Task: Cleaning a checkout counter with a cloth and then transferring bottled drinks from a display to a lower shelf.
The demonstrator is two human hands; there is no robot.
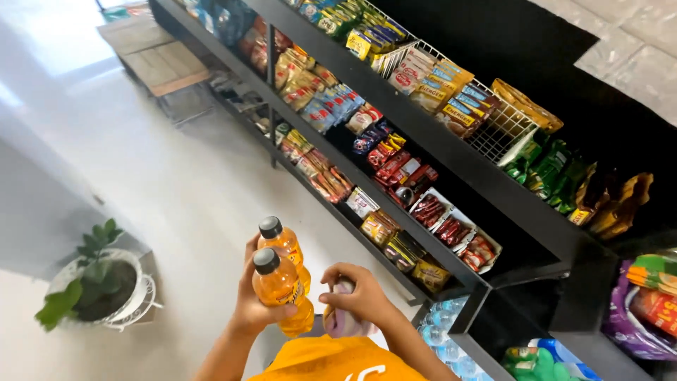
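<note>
My left hand (pixel 248 305) grips two orange drink bottles (pixel 282 282) with black caps, held upright side by side in front of my orange shirt. My right hand (pixel 360 295) is closed over the top of a third bottle (pixel 342 321), pale purple and pinkish, held against my chest. Most of that bottle is hidden by my fingers. Both hands are close together, to the left of the black shelves.
Black store shelves (pixel 451 159) run diagonally on the right, packed with snack bars, chocolate and bags. A white wire basket (pixel 504 130) sits on the upper shelf. Water bottles (pixel 444 321) fill a low shelf. A potted plant (pixel 99 282) stands at left on the pale floor.
</note>
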